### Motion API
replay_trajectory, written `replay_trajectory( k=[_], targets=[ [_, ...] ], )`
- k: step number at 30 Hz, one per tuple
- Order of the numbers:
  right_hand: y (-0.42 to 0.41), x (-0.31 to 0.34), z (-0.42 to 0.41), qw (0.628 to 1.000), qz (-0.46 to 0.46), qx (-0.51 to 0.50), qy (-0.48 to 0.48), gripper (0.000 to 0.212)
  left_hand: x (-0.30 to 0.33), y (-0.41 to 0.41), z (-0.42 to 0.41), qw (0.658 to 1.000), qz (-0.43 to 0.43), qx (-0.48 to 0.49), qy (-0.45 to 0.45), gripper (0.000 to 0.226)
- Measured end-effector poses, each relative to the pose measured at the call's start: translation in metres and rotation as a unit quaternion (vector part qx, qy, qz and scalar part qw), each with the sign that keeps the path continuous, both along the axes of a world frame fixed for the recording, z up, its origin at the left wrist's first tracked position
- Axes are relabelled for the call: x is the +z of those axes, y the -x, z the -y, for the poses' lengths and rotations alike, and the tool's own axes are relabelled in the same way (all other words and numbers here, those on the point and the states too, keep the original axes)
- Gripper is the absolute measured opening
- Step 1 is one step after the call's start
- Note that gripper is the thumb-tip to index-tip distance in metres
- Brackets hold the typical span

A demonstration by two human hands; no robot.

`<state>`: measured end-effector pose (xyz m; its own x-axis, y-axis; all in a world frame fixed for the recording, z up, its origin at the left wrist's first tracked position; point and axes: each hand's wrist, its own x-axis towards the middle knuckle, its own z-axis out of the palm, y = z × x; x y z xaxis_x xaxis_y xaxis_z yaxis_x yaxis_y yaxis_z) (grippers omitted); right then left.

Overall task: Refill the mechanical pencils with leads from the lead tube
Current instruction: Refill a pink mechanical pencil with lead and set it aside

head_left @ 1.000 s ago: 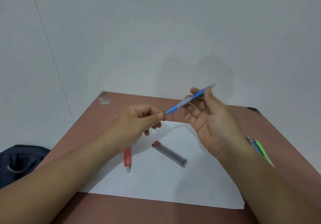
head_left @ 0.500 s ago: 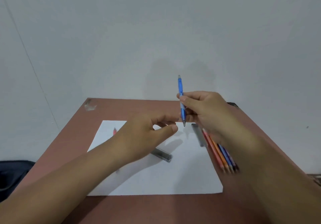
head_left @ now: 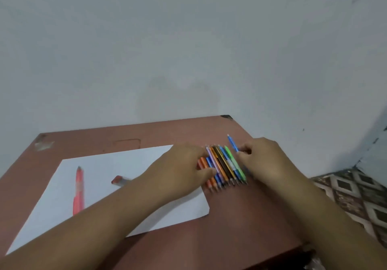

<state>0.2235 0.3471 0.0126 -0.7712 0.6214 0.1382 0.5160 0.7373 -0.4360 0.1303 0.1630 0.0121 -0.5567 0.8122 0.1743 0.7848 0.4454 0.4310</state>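
The table [head_left: 146, 132] carries a white paper [head_left: 117, 165]. Right of the paper lies the row of pencils [head_left: 225, 166]. The left hand [head_left: 184, 165] rests on this row with relaxed fingers, thumb on it. The right hand [head_left: 263, 156] pinches the blue pencil [head_left: 232, 143] just beside the row. The lead tube [head_left: 119, 180] lies on the paper, left of the row. Pushing the row may roll pencils off the table.

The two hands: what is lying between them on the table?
In the head view, a row of coloured mechanical pencils lies side by side between the left hand and the right hand.
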Motion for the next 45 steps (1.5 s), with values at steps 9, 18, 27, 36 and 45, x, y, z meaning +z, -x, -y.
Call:
replay_trajectory(
  k=[9, 18, 27, 36, 45],
  targets=[
    [-0.006, -0.021, -0.009, 0.998, 0.046, 0.043, -0.027, 0.026, -0.012, 0.000, -0.009, 0.997, -0.071, -0.008, 0.032, 0.038],
    [0.003, -0.014, 0.002, 0.993, 0.030, 0.047, -0.103, 0.026, -0.006, 0.014, 0.032, 0.999, -0.035, 0.022, 0.019, 0.036],
    [0.054, 0.002, 0.090, 0.947, 0.016, 0.293, -0.130, 0.027, -0.007, 0.051, 0.138, 0.986, -0.026, 0.164, 0.014, 0.023],
    [0.114, -0.016, 0.185, 0.856, -0.011, 0.497, -0.139, 0.038, -0.021, 0.064, 0.248, 0.964, 0.006, 0.265, 0.007, 0.024],
    [0.135, -0.022, 0.197, 0.765, -0.063, 0.594, -0.241, 0.018, -0.029, 0.070, 0.260, 0.968, -0.018, 0.251, 0.015, 0.024]
  ],
)
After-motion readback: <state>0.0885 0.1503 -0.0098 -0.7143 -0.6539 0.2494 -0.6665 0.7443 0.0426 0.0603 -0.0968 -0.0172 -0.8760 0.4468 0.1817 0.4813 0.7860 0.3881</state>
